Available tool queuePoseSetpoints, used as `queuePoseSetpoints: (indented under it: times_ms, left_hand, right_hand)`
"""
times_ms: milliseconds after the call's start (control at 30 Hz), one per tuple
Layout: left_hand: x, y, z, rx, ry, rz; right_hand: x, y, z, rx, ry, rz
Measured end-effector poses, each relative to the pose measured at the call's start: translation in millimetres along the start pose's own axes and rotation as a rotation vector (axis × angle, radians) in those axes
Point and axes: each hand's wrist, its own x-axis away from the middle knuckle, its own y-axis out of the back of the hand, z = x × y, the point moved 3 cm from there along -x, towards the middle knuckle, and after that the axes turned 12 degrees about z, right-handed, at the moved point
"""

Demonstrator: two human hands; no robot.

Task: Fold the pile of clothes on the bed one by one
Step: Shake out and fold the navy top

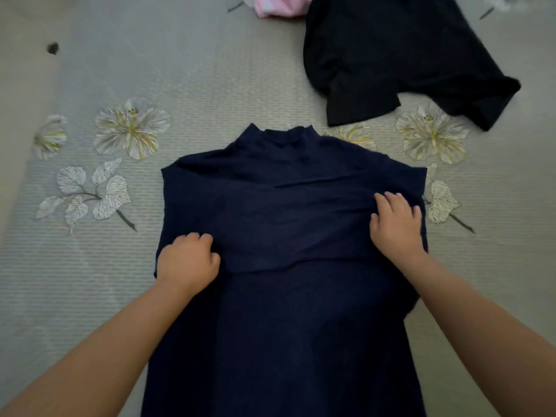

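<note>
Navy top (288, 311) lies flat on the bed (210, 70), sleeves folded across; left hand (188, 261) grips one sleeve, right hand (394, 221) presses flat on the other.

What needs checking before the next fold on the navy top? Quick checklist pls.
1. Navy top lies flat on the bed cover, collar away from the person: ok.
2. Sleeves folded in across the chest: ok, a folded band crosses it.
3. Left hand grips the band's lower left end: ok, fingers curled into the cloth.
4. Right hand on the band's right end: ok, fingers rest on the cloth; a pinch cannot be told.
5. Hem free to lift: cannot tell, it runs out of frame.
6. Space beyond the collar: ok, the black garment and the pink garment lie apart from the top.
</note>
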Motion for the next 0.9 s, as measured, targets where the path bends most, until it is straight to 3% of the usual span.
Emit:
queuePoseSetpoints:
  times_ms: [100, 200, 300, 467, 567, 733, 833, 900]
  left_hand:
    - [-36.8, 27.1, 3.9, 0.107, -0.1, -0.179]
    - [-77.7, 42.5, 9.2, 0.043, -0.115, -0.107]
    - [-103.7, 46.4, 13.6, -0.109, -0.107, -0.047]
    - [-117.0, 59.9, 26.6, -0.18, -0.201, -0.251]
    - [-122.2, 51.0, 32.0, -0.169, -0.147, -0.218]
    - [-105.2, 41.4, 22.6, -0.014, -0.047, -0.321]
    - [-69.8, 32.9, -1.6, 0.066, -0.18, -0.394]
    - [-34.2, 8.5, -21.9, 0.049, -0.335, -0.422]
  right_hand:
    - [-14.4, 11.0, -5.2, 0.104, -0.057, 0.097]
    - [-24.7, 20.3, 1.1, 0.096, -0.02, 0.128]
    - [-33.5, 27.4, 7.8, 0.094, 0.028, 0.042]
    - [-45.5, 28.7, 5.8, 0.176, -0.032, 0.004]
    - [-52.5, 22.7, 10.6, 0.181, -0.064, -0.023]
    - [-37.5, 10.2, 8.2, 0.167, -0.01, -0.185]
    - [0.4, 4.0, 7.9, 0.128, 0.11, -0.332]
    - [35.8, -13.3, 7.5, 0.176, 0.192, -0.337]
